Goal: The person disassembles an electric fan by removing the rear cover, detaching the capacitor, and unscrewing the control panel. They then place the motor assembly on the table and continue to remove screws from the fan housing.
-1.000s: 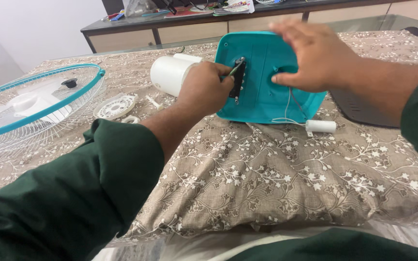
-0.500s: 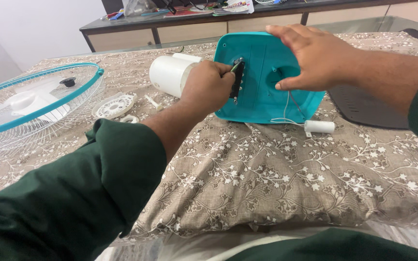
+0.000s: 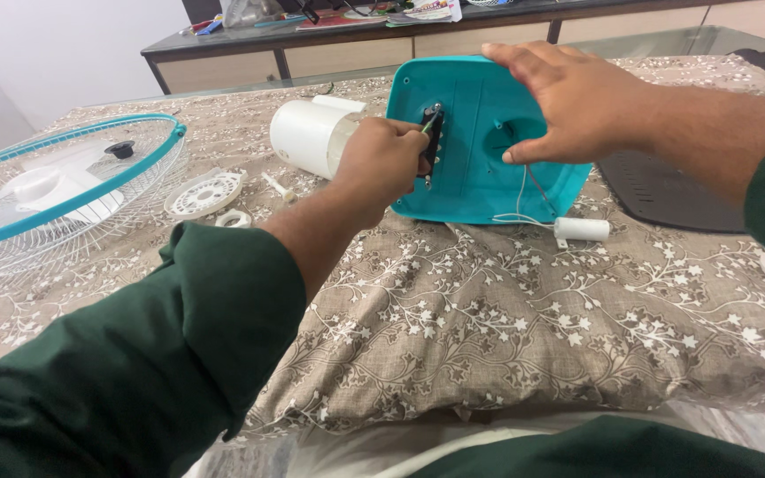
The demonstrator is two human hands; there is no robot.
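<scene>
My left hand [image 3: 381,164] pinches thin tool [image 3: 429,124] against black switch block [image 3: 433,146] on teal housing [image 3: 480,142], propped upright on patterned cushion [image 3: 506,310]. My right hand [image 3: 577,102], fingers spread, steadies housing top. White capacitor [image 3: 583,229] dangles by wires.

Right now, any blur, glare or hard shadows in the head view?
Head view: even, soft light, no hard shadows; sharp on the teal fan base, left hand and right hand; near green sleeve slightly soft; mild sheen on the white motor cover; wide-angle stretch at edges.

A wire fan guard [image 3: 64,199], white cylinder [image 3: 305,137] and dark mat [image 3: 666,190] lie on patterned cloth [image 3: 506,310].
</scene>
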